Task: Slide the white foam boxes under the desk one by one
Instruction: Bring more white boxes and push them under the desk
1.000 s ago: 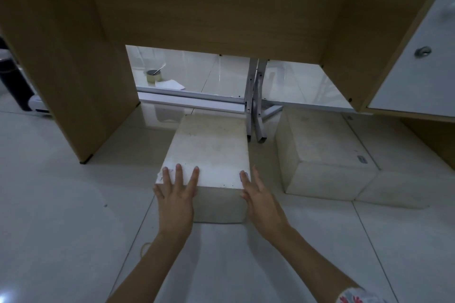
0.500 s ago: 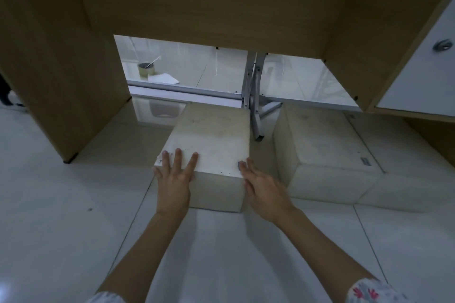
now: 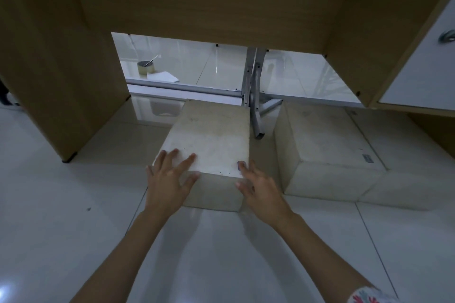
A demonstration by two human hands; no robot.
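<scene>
A white foam box [image 3: 211, 138] lies on the tiled floor in the opening under the wooden desk [image 3: 197, 0], its far end close to a grey metal bar. My left hand [image 3: 170, 179] presses flat on its near left corner, fingers spread over the top edge. My right hand [image 3: 258, 184] pushes flat against the near right corner. Neither hand grips it. A second foam box [image 3: 325, 145] sits to the right under the desk, with a third foam box [image 3: 398, 179] beside it on the right.
A grey metal leg [image 3: 254, 106] stands between the two nearer boxes. The desk's left side panel [image 3: 56, 81] and a white cabinet door [image 3: 423, 61] bound the opening. Beyond the desk, a tape roll [image 3: 145, 67] and a paper sheet [image 3: 163, 76] lie on the floor.
Both hands have pushed the box further in under the desk, towards the metal bar. The head has come closer and lower.
</scene>
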